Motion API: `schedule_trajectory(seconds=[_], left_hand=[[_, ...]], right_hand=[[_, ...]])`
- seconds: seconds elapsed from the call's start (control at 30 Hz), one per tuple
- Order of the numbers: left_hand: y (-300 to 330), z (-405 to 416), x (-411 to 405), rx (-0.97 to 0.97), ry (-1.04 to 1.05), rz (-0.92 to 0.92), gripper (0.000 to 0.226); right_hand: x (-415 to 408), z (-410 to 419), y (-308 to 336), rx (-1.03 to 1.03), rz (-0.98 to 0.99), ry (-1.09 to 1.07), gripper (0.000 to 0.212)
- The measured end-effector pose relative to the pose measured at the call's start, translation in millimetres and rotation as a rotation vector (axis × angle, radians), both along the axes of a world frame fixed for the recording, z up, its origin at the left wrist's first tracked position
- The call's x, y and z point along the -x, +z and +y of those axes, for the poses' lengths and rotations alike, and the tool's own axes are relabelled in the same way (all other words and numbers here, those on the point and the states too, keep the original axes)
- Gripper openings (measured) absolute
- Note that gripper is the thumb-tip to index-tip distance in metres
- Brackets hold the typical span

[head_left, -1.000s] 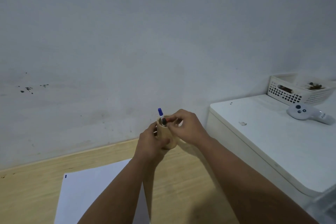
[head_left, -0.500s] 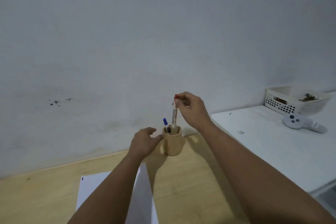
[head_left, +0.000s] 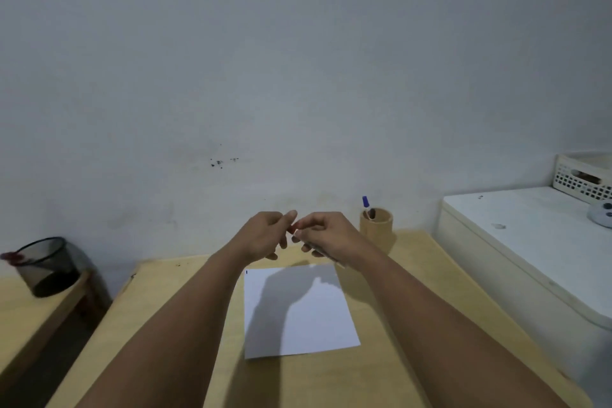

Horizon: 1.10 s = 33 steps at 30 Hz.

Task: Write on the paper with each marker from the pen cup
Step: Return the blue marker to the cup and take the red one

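Observation:
A white sheet of paper (head_left: 298,311) lies on the wooden desk (head_left: 390,318), with a small blue mark at its top left corner. Above its far edge my right hand (head_left: 326,235) grips the body of a red marker (head_left: 294,228). My left hand (head_left: 265,233) pinches the marker's red cap between thumb and fingers. Most of the marker is hidden inside my right hand. The tan pen cup (head_left: 376,225) stands at the desk's far right by the wall. It holds a blue-capped marker (head_left: 365,204) and a dark one.
A white cabinet (head_left: 530,242) stands right of the desk with a white basket (head_left: 583,179) and a small white device (head_left: 601,215) on top. A black mesh bin (head_left: 49,267) sits on a lower wooden surface at the left. The wall is close behind.
My right hand lifted the red marker out of the cup and carried it left over the paper. My left hand left the cup and took hold of the cap.

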<state>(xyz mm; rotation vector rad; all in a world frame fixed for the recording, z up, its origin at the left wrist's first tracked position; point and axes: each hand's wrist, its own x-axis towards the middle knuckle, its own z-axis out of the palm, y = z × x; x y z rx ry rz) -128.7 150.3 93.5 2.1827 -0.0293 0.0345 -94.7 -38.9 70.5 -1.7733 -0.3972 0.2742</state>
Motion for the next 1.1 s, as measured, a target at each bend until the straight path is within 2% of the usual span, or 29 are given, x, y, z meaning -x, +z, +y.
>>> schedule_trajectory(seconds=[0.1,0.3,0.37,0.5,0.63,0.73,0.83,0.87,0.9,1.0,1.1], left_hand=[[-7,15,11,-0.058,-0.013,0.047,0.044],[-6,37,20,-0.009,-0.024,0.12,0.048],[-4,46,20,0.034,-0.038,0.148,0.048],[-6,55,23,0.056,-0.025,0.103,0.048],[-15,60,28,0.193,-0.004,0.039,0.046],[-21,59,28,0.214,0.001,0.01,0.046],[-10,95,31,0.474,0.255,-0.101,0.041],[-5,118,32,0.452,0.325,-0.148,0.04],[0,140,34,0.322,0.344,-0.166,0.041],[-6,161,31,-0.282,0.25,-0.056,0.044],[-44,129,26,-0.635,0.168,0.01,0.049]], right_hand=[[12,16,-6,-0.009,0.001,0.019,0.018],[18,31,-10,0.089,0.01,0.09,0.024],[21,34,-13,0.035,0.013,0.108,0.021],[26,49,-12,0.026,-0.102,0.087,0.015],[24,56,-6,0.112,-0.205,0.077,0.015],[23,63,-7,0.178,-0.305,0.074,0.015],[14,39,-21,0.33,-0.35,0.013,0.017],[11,23,-30,0.349,-0.317,-0.04,0.018],[7,6,-39,0.339,-0.274,-0.095,0.019],[5,-10,-51,0.265,-0.17,-0.172,0.007],[2,14,-53,0.117,-0.06,-0.191,0.01]])
